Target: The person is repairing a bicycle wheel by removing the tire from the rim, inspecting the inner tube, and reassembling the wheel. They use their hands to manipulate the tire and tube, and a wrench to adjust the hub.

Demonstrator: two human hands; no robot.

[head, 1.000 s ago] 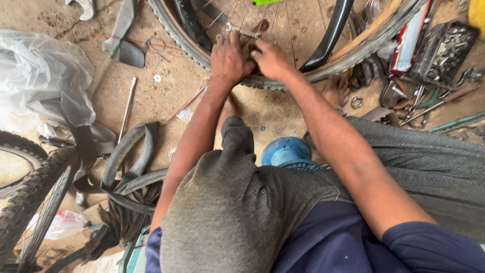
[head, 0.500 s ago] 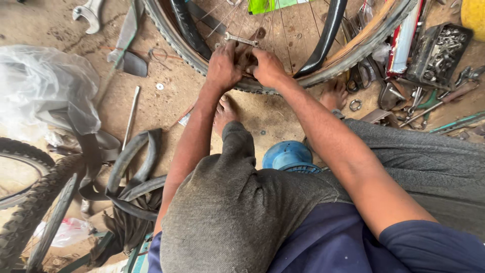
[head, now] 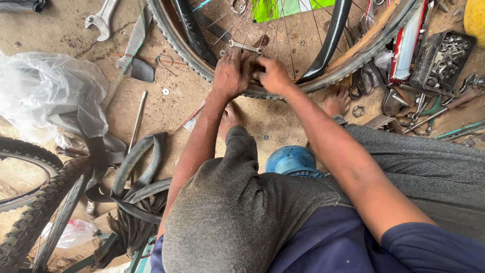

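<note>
Two hands met at the near rim of the bicycle wheel, and that meeting was the relation that counted. Starting from your left: a plastic bag lay crumpled on the floor, with a loose inner tube curled below it and an open-ended wrench up by the top edge. Your left hand was clamped down over the tyre's tread, fingers curled over and closed on it, thumb side toward the spokes. Just above its knuckles a small flat spanner lay across the spokes, its long axis running nearly left to right; your left hand was the nearer one to it, touching or almost so, though I could not tell which. Your right hand sat beside the left, fingertips pinched inward at the rim; what it gripped was hidden. The wheel itself lay flat on the floor, its arc sweeping away from you on both sides. Farther right, a tray of nuts and bolts sat well apart from both hands.
</note>
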